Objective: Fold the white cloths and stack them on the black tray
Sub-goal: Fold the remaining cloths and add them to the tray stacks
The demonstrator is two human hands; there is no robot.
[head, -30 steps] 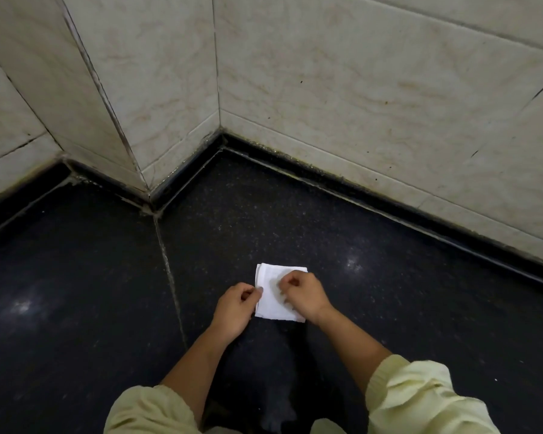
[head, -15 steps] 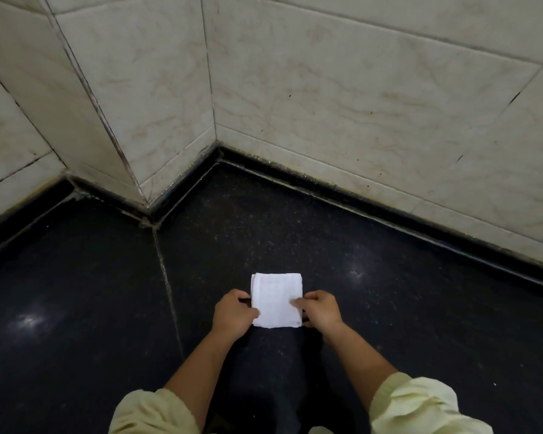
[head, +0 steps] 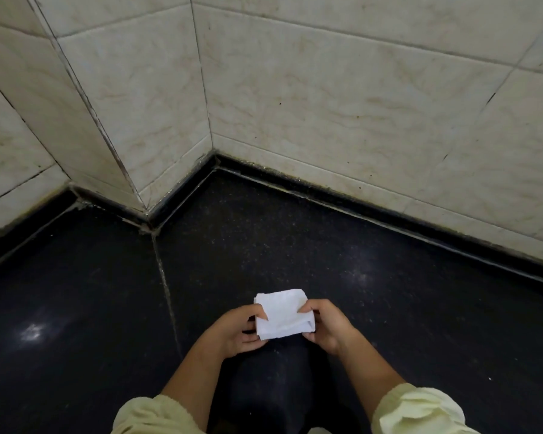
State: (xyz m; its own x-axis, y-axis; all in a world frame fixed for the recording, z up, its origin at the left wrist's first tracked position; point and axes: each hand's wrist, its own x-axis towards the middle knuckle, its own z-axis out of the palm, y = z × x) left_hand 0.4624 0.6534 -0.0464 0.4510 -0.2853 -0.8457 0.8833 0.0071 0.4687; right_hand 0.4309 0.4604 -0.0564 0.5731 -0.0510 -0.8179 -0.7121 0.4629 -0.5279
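While both hands pinch it, the folded white cloth (head: pixel 282 314) sits between them over the dark floor (head: pixel 389 324), left hand (head: pixel 235 332) gripping its left edge, right hand (head: pixel 325 327) its right, fingers (head: pixel 308 306) curled onto the fabric.

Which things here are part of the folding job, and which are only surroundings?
Job: cloth, gripped at its sides by the left hand and the right hand. The tray is not in view.
Surroundings: dark surface, tiled wall, sleeves.
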